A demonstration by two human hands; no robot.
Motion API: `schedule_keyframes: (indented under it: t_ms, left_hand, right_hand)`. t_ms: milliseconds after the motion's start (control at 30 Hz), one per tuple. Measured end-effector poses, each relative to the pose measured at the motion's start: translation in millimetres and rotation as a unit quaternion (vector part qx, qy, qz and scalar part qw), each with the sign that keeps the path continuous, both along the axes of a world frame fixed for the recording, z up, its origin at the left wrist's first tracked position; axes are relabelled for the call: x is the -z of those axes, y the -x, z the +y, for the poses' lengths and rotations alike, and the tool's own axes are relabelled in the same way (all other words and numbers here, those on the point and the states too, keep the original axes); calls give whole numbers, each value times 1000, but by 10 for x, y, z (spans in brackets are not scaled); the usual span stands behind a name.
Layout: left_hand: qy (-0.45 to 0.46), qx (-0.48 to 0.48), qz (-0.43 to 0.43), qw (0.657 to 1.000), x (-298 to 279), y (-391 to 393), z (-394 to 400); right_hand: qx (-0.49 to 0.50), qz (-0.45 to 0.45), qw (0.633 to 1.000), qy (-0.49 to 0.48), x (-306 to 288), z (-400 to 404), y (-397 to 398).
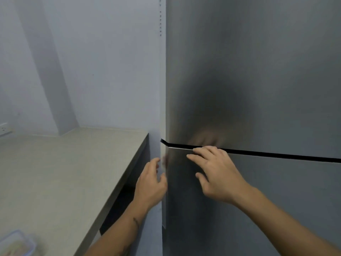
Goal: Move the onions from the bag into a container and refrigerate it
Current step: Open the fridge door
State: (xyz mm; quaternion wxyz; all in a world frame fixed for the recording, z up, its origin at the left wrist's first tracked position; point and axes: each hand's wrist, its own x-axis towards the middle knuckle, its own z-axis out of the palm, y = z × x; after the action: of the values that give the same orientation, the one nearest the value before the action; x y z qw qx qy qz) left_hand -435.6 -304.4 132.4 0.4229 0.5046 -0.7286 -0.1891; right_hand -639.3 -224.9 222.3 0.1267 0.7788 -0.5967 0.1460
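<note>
Down at the lower left corner of the view, well away from the fridge (258, 71), the container (17, 243) sat on the pale countertop (64, 172), a clear box with a blue-edged lid, only partly in frame and too blurred for me to tell what lay inside. It was far from both of my hands, and neither one touched it.

My right hand (217, 174) was spread flat against the lower door of the fridge, fingers (201, 151) splayed wide and reaching up to the dark seam between the lower and upper doors, holding nothing. My left hand (149, 183) was at the fridge's left edge, loosely open, its fingertips close by the narrow white strip that ran along the side of the doors; I could not tell whether they actually touched it. That hand held nothing either.

Both fridge doors appeared shut, their steel faces showing a dim reflection of my hand above the seam. Left of the fridge the countertop ran back to a plain wall (92, 61), with a socket (4, 129) at its far left.
</note>
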Motion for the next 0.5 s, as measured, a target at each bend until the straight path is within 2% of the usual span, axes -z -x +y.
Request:
schedule_keyframes:
  t_ms: [133, 300, 500]
  left_hand:
    - [5, -18, 74, 997, 50, 251, 18]
    - [-57, 0, 165, 985, 65, 350, -3]
    - [-130, 20, 205, 970, 4, 325, -34]
  right_hand:
    - [-15, -24, 999, 16, 76, -28, 82]
    - [-31, -47, 998, 37, 128, -56, 111]
    - [-29, -69, 996, 54, 153, -68, 85]
